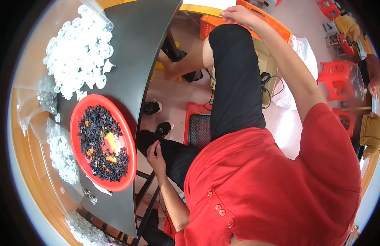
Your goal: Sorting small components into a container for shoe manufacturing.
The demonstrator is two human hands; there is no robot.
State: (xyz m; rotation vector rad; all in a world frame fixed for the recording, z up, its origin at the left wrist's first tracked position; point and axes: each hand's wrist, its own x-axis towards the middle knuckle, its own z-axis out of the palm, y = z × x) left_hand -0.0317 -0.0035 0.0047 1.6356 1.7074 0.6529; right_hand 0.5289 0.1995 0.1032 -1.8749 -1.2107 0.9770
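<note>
My left hand (156,158) hovers over my leg by the table edge. Its fingers are loosely bent with a gap between the tips, and nothing shows in them. Close by on the dark table (124,78) stands a round red tray (133,160) with many small black parts (91,135) spread over it and some yellow-orange patches showing. My right hand (241,17) reaches out past my knee, above an orange plastic crate (276,24). The fingertips there come together in a pinch; whatever they may hold is too small to make out.
A large heap of white translucent plastic parts (79,53) covers the table's far end. Clear bags of parts (61,151) lie along its left side. Below are a red crate (192,110), a cardboard box (272,65) and black cables (267,82). Red stools (335,71) and other people sit at the right.
</note>
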